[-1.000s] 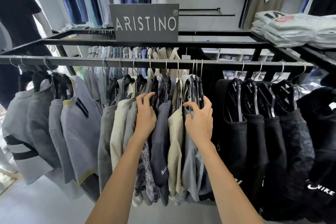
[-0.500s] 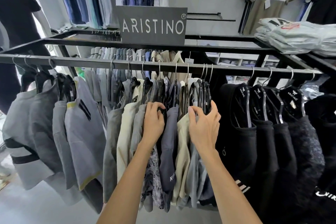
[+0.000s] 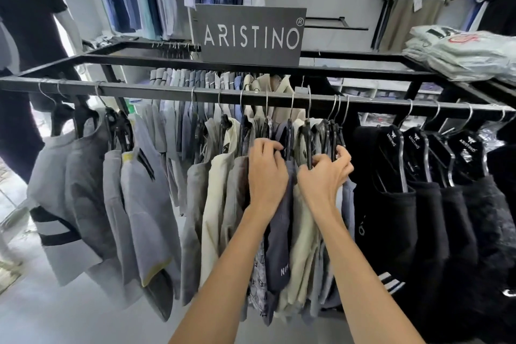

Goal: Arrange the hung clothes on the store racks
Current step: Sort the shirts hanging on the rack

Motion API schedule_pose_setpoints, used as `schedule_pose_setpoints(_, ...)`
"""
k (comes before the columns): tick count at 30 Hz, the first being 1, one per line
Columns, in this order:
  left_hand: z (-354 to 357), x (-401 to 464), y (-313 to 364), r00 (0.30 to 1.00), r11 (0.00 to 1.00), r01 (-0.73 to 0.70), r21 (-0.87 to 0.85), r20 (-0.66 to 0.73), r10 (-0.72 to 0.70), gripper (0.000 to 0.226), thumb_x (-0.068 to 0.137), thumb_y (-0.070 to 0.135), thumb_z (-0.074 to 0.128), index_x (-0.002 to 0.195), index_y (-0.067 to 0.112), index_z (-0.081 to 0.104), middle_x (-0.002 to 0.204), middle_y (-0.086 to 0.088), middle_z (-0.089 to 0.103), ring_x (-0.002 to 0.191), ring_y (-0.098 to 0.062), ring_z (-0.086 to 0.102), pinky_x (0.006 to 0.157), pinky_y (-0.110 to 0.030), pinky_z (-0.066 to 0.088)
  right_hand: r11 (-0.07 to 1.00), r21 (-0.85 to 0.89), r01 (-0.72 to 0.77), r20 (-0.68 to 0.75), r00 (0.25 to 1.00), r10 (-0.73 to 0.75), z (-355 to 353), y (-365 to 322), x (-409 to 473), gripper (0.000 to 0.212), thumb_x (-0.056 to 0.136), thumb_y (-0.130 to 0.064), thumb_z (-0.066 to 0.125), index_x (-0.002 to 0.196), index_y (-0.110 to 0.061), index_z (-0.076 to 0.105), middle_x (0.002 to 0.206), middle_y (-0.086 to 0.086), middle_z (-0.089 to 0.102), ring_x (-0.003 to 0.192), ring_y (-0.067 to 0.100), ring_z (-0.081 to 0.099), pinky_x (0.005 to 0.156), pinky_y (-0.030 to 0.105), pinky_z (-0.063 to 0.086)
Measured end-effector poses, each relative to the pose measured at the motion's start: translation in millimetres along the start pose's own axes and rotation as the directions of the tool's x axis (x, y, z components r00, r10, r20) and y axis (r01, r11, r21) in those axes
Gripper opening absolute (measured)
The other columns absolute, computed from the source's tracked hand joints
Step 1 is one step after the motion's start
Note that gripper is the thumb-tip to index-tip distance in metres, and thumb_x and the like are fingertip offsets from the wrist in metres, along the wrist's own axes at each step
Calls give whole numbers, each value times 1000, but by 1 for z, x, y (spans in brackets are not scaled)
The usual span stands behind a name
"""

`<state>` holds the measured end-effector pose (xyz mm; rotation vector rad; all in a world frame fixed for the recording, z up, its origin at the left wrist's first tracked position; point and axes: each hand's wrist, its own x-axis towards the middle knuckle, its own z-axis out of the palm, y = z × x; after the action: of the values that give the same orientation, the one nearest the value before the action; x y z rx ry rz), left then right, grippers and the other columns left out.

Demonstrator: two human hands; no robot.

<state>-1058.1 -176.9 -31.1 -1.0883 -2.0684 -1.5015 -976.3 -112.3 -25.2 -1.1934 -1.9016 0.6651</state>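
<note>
A black metal rack rail runs across the view with clothes on black hangers. In the middle hang grey, cream and navy garments packed close together. My left hand grips the shoulder of a navy garment at its hanger. My right hand has its fingers curled round the black hanger of a cream garment just to the right. The two hands sit almost side by side below the rail.
Grey shirts hang at the left, black tops on Aristino hangers at the right. A grey Aristino sign stands on the rack top, folded shirts at its right end. A black-clothed mannequin stands far left.
Both hands have closed in on the middle garments, the right one moving left and curling onto a hanger. The view has shifted slightly so the rack sits further right.
</note>
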Motion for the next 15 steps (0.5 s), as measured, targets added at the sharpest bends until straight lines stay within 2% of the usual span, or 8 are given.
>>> schedule_pose_setpoints(1, -3, 3, 11, 999, 997, -9, -72, 33, 12, 12, 95, 8, 50, 100, 12, 61, 104, 2, 56, 98, -13, 51, 87, -22, 41, 999, 43, 2, -6, 1000, -2, -6, -6, -4, 10, 84, -16, 66, 88, -15, 57, 157, 9, 18, 141, 30, 16, 111, 42, 29)
schedule_pose_setpoints(3, -7, 12, 34, 965, 954, 173, -245, 236, -115, 17, 98, 23, 54, 109, 13, 63, 101, 6, 62, 93, -5, 57, 85, -18, 44, 990, 142, 6, 14, 1000, -8, -18, -19, -15, 10, 90, -20, 64, 90, -15, 56, 150, 5, 25, 133, 23, 29, 97, 30, 38)
schedule_pose_setpoints(5, -9, 21, 46, 824, 827, 457, -328, 506, -254, 36, 95, 41, 59, 119, 14, 62, 105, 7, 66, 97, -3, 61, 90, -20, 46, 971, 238, -36, 92, 996, 15, -28, -29, -28, 11, 95, -22, 59, 94, -13, 54, 134, 2, 37, 106, 13, 46, 73, 15, 39)
schedule_pose_setpoints(7, -14, 27, 48, 754, 799, 527, -290, 594, -281, 55, 86, 53, 63, 123, 12, 62, 110, 1, 70, 105, -13, 64, 97, -32, 49, 945, 321, -60, 147, 989, 12, -33, -37, -41, 8, 94, -16, 55, 89, -13, 50, 108, 1, 43, 82, 9, 49, 54, 11, 38)
schedule_pose_setpoints(9, -27, 27, 47, 762, 836, 496, -233, 579, -291, 55, 84, 49, 64, 118, 6, 64, 106, -5, 72, 102, -18, 67, 97, -38, 51, 918, 390, -67, 170, 985, -1, -34, -44, -52, 3, 91, -11, 52, 93, -10, 51, 101, 4, 46, 87, 15, 47, 66, 19, 44)
schedule_pose_setpoints(11, -45, 25, 48, 782, 860, 468, -205, 550, -295, 34, 91, 35, 63, 103, 3, 69, 96, -7, 75, 90, -20, 70, 94, -40, 53, 905, 417, -90, 224, 975, -7, -30, -53, -66, 26, 88, -14, 49, 112, -5, 52, 119, 10, 47, 111, 20, 41, 92, 33, 44)
schedule_pose_setpoints(13, -66, 23, 47, 797, 865, 458, -205, 525, -298, 27, 97, 24, 58, 92, 0, 69, 92, -11, 76, 79, -17, 69, 86, -31, 55, 869, 482, -114, 265, 964, -21, -27, -64, -82, 40, 87, -18, 45, 123, -2, 51, 133, 13, 45, 128, 23, 36, 107, 34, 36)
schedule_pose_setpoints(15, -95, 21, 48, 807, 873, 455, -176, 497, -320, 35, 100, 19, 54, 88, -13, 63, 88, -11, 76, 73, -10, 67, 76, -21, 54, 859, 504, -87, 288, 955, -72, -21, -73, -100, 51, 83, -26, 45, 128, -2, 52, 141, 12, 44, 134, 25, 33, 113, 31, 27)
